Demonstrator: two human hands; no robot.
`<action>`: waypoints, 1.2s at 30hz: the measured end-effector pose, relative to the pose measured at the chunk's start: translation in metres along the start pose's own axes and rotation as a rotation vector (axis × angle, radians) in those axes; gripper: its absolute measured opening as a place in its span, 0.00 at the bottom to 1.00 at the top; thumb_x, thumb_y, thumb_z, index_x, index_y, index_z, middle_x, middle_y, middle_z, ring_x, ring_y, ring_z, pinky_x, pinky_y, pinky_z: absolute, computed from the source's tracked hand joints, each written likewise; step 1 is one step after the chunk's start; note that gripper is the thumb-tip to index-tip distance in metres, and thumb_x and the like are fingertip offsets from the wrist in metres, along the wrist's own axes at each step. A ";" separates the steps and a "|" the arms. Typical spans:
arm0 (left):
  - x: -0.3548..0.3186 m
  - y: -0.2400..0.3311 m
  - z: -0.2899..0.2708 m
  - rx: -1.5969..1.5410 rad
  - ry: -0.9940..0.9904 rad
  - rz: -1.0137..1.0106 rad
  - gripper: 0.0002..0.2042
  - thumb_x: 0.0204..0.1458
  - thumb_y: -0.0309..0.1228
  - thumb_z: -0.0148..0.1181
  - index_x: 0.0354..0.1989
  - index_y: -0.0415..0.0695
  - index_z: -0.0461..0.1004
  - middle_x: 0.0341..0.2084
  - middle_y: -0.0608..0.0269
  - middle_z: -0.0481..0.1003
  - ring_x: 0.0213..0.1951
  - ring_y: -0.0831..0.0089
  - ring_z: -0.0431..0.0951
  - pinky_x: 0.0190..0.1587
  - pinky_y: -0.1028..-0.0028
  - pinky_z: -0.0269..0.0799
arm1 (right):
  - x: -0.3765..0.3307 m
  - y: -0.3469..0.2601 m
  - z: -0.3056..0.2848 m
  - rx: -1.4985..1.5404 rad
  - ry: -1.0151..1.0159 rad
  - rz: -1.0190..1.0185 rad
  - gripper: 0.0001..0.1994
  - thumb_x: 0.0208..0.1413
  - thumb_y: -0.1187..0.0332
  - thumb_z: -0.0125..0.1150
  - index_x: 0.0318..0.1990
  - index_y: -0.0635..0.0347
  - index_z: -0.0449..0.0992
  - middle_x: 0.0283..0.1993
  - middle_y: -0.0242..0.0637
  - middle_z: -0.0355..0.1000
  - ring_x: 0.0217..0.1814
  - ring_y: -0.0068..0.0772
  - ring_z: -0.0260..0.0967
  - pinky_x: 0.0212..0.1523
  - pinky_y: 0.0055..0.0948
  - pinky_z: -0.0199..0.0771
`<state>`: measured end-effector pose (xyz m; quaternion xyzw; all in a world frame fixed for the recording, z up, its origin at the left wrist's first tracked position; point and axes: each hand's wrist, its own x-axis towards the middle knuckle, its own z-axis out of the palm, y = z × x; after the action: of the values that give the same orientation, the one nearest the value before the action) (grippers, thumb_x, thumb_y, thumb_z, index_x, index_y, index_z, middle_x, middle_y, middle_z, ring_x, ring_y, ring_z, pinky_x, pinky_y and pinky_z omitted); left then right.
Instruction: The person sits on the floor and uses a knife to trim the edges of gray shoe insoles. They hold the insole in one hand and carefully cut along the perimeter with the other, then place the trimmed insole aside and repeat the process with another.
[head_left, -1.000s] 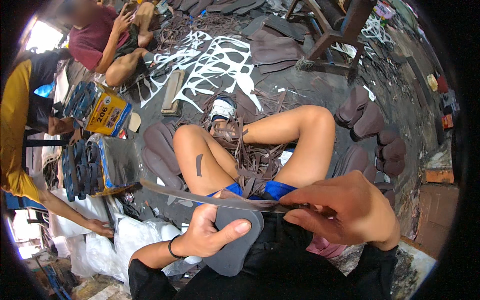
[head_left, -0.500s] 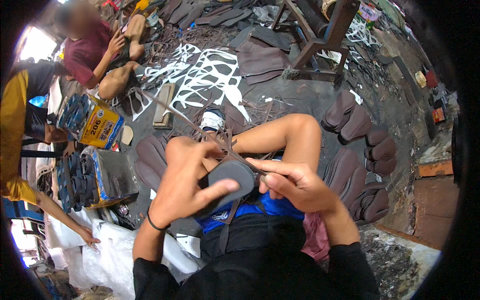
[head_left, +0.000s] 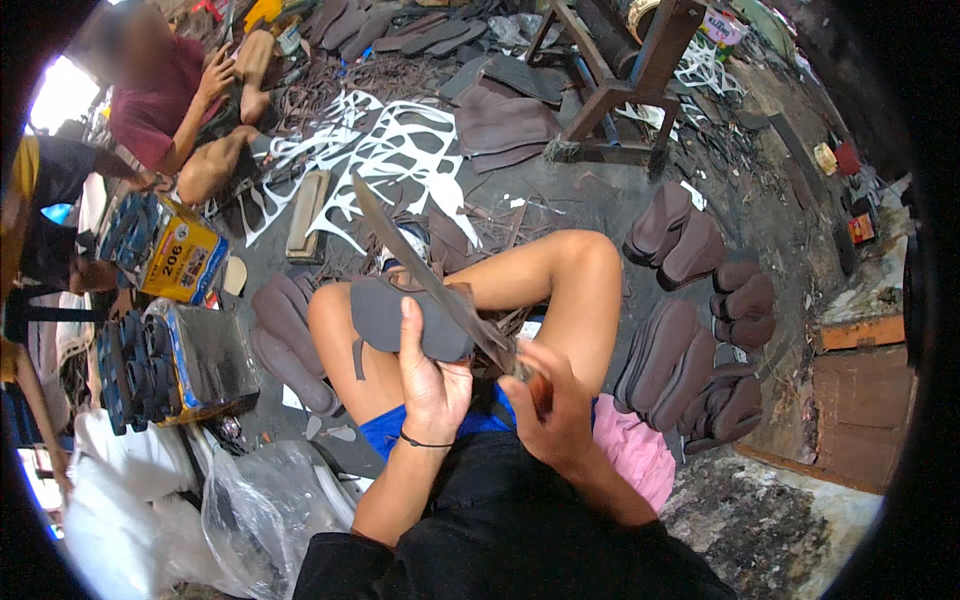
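Observation:
A flat dark grey sandal sole (head_left: 400, 322) lies in my left hand (head_left: 437, 385), the thumb pressed on its upper face and the other fingers mostly hidden underneath. Across its right edge runs the long, slightly curved blade of a knife (head_left: 425, 272), the tip pointing away and to the left. My right hand (head_left: 552, 405) is curled at the knife's near end, where the handle is mostly covered by the fingers. A short dark strip (head_left: 360, 360) hangs below the sole's left side, over my leg.
Brown soles lie stacked to the right (head_left: 665, 360) and left (head_left: 290, 335). Ahead are white cut-out sheet scraps (head_left: 410, 135), a whetstone-like block (head_left: 308, 215) and a metal frame (head_left: 620, 95). Boxed sandals (head_left: 185, 255), clear plastic (head_left: 260, 500) and other people (head_left: 160, 110) are at left.
The sole has shifted left and turned, and my left hand now shows its palm side. My right hand has moved down and its fingers have curled. The knife's blade now shows broadside.

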<state>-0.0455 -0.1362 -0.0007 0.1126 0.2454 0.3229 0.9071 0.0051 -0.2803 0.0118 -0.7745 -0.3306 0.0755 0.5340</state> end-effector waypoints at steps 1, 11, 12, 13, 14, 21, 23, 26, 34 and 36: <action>0.002 0.007 0.013 -0.030 0.020 0.032 0.15 0.63 0.42 0.56 0.51 0.46 0.73 0.42 0.67 0.79 0.40 0.75 0.81 0.42 0.75 0.82 | -0.012 0.002 -0.007 -0.156 -0.060 0.000 0.17 0.54 0.68 0.69 0.50 0.61 0.77 0.35 0.43 0.78 0.28 0.38 0.73 0.32 0.32 0.74; -0.023 0.001 -0.038 0.113 0.073 -0.025 0.15 0.62 0.41 0.58 0.47 0.42 0.73 0.40 0.60 0.78 0.41 0.68 0.79 0.48 0.66 0.78 | -0.053 -0.013 -0.048 -0.173 -0.169 0.146 0.12 0.54 0.68 0.69 0.45 0.62 0.80 0.38 0.41 0.80 0.28 0.35 0.77 0.31 0.31 0.77; -0.028 0.000 -0.044 0.138 0.099 -0.013 0.14 0.62 0.40 0.58 0.47 0.41 0.73 0.39 0.60 0.78 0.40 0.68 0.79 0.47 0.67 0.78 | -0.052 -0.016 -0.050 -0.165 -0.199 0.167 0.12 0.54 0.68 0.69 0.45 0.61 0.80 0.38 0.40 0.80 0.29 0.35 0.77 0.31 0.31 0.78; -0.032 0.002 -0.053 0.155 0.100 -0.020 0.14 0.63 0.40 0.57 0.48 0.43 0.72 0.40 0.61 0.77 0.40 0.69 0.79 0.46 0.68 0.79 | -0.049 -0.021 -0.051 -0.158 -0.235 0.186 0.12 0.55 0.68 0.69 0.45 0.61 0.80 0.38 0.40 0.80 0.29 0.35 0.78 0.32 0.31 0.78; -0.037 0.003 -0.066 0.171 0.095 -0.035 0.14 0.63 0.39 0.57 0.49 0.44 0.71 0.41 0.63 0.77 0.41 0.70 0.79 0.45 0.69 0.79 | -0.048 -0.026 -0.053 -0.154 -0.274 0.220 0.12 0.55 0.67 0.68 0.45 0.61 0.80 0.38 0.40 0.80 0.29 0.35 0.78 0.32 0.32 0.78; -0.070 0.004 -0.092 0.361 0.238 -0.023 0.17 0.65 0.45 0.52 0.47 0.42 0.69 0.36 0.59 0.76 0.37 0.70 0.78 0.40 0.70 0.78 | -0.044 -0.026 -0.038 -0.072 -0.471 0.306 0.12 0.58 0.64 0.66 0.45 0.60 0.80 0.37 0.42 0.80 0.29 0.37 0.78 0.32 0.33 0.78; -0.076 0.006 -0.101 0.426 0.270 -0.014 0.17 0.66 0.46 0.50 0.45 0.42 0.69 0.34 0.58 0.76 0.34 0.71 0.78 0.38 0.71 0.77 | -0.041 -0.022 -0.023 -0.047 -0.503 0.299 0.12 0.58 0.63 0.66 0.46 0.59 0.79 0.36 0.43 0.79 0.29 0.37 0.78 0.32 0.33 0.78; -0.079 0.009 -0.110 0.470 0.285 0.011 0.18 0.66 0.47 0.50 0.44 0.42 0.69 0.32 0.58 0.77 0.33 0.70 0.78 0.37 0.71 0.77 | -0.037 -0.019 -0.010 -0.072 -0.555 0.238 0.12 0.58 0.63 0.66 0.46 0.59 0.79 0.35 0.43 0.79 0.29 0.37 0.78 0.31 0.33 0.78; -0.080 0.015 -0.107 0.480 0.369 0.025 0.20 0.64 0.50 0.52 0.41 0.43 0.71 0.27 0.59 0.77 0.26 0.72 0.78 0.28 0.74 0.76 | -0.058 -0.010 -0.042 -0.036 -0.515 0.271 0.13 0.56 0.68 0.69 0.48 0.60 0.81 0.31 0.39 0.78 0.24 0.26 0.72 0.26 0.27 0.71; -0.082 0.017 -0.106 0.504 0.362 -0.005 0.21 0.63 0.52 0.52 0.40 0.43 0.71 0.27 0.61 0.77 0.24 0.73 0.77 0.25 0.75 0.75 | -0.053 -0.002 -0.025 -0.021 -0.508 0.245 0.13 0.55 0.69 0.69 0.47 0.61 0.80 0.32 0.39 0.78 0.25 0.29 0.73 0.27 0.28 0.73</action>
<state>-0.1642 -0.1714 -0.0542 0.2739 0.4757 0.2647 0.7928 -0.0246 -0.3302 0.0113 -0.7703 -0.3588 0.3278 0.4128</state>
